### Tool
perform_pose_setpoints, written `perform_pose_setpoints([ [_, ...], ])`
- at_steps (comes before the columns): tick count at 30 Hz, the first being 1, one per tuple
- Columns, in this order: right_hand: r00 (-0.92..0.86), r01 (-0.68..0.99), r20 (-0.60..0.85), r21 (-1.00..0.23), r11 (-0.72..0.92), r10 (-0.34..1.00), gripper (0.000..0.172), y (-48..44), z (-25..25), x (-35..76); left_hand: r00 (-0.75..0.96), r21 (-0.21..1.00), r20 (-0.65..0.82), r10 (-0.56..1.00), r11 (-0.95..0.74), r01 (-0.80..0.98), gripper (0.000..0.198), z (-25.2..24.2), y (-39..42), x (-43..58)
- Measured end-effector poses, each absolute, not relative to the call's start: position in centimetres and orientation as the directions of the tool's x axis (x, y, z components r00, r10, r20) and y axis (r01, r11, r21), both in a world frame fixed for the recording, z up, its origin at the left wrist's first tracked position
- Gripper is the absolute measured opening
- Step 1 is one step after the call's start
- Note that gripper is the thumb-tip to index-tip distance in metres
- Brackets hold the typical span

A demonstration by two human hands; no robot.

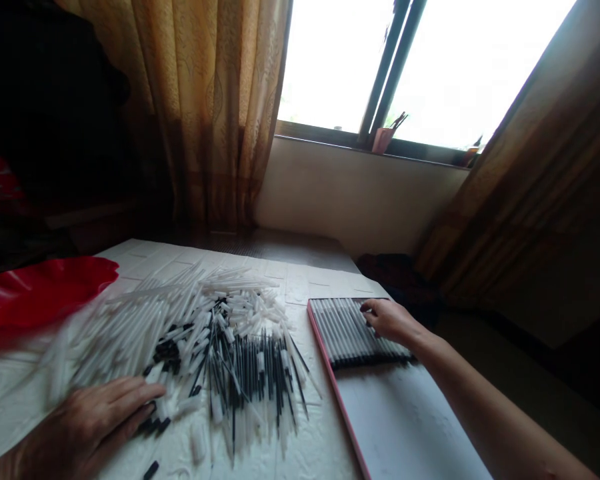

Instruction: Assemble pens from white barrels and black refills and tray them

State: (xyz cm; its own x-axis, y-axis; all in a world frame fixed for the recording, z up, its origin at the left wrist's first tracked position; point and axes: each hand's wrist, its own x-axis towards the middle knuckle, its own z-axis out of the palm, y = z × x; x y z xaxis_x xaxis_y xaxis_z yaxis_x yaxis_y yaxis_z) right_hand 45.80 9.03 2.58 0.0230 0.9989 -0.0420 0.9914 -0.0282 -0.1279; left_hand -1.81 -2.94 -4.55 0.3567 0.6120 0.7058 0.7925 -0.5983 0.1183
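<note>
At the lower left, my left hand [97, 417] reaches into small black caps [156, 423], its fingertips closed around what looks like one of them. Loose clear plastic tubes [130, 333], short white caps [265, 310] and thin dark rods [260, 367] lie heaped in front of it. On the right, my right hand [387, 320] bends its fingers over a row of clear tubes with black ends [345, 333], laid side by side in a shallow pink-edged tray [400, 427]. Whatever is between those fingers is hidden.
A red wavy-edged plastic basin [45, 287] stands at the left of the white-covered table [300, 287]. Behind the table are a dark surface [300, 247], patterned curtains [215, 100] and a window. A pink cup with sticks [383, 140] stands on the sill.
</note>
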Motion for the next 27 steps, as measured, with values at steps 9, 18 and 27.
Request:
perform_pose_setpoints([
  [9, -0.065, 0.995, 0.049, -0.067, 0.068, 0.997, 0.023, 4.9, 3.6, 44.4, 0.588, 0.051, 0.540, 0.602, -0.721, 0.692, 0.023, -3.7, -2.3, -3.5],
  [18, -0.229, 0.967, 0.129, -0.087, 0.241, 0.965, 0.028, -4.1, 3.7, 38.7, 0.607, 0.091, 0.568, 0.556, -0.775, 0.625, 0.028, -4.2, -2.2, -3.1],
  [27, -0.330, 0.860, 0.630, -0.107, 0.499, 0.703, 0.020, -10.0, -2.0, 28.4, 0.833, -0.271, 0.510, 0.213, -0.880, 0.390, 0.028, -4.1, -1.2, -1.9],
])
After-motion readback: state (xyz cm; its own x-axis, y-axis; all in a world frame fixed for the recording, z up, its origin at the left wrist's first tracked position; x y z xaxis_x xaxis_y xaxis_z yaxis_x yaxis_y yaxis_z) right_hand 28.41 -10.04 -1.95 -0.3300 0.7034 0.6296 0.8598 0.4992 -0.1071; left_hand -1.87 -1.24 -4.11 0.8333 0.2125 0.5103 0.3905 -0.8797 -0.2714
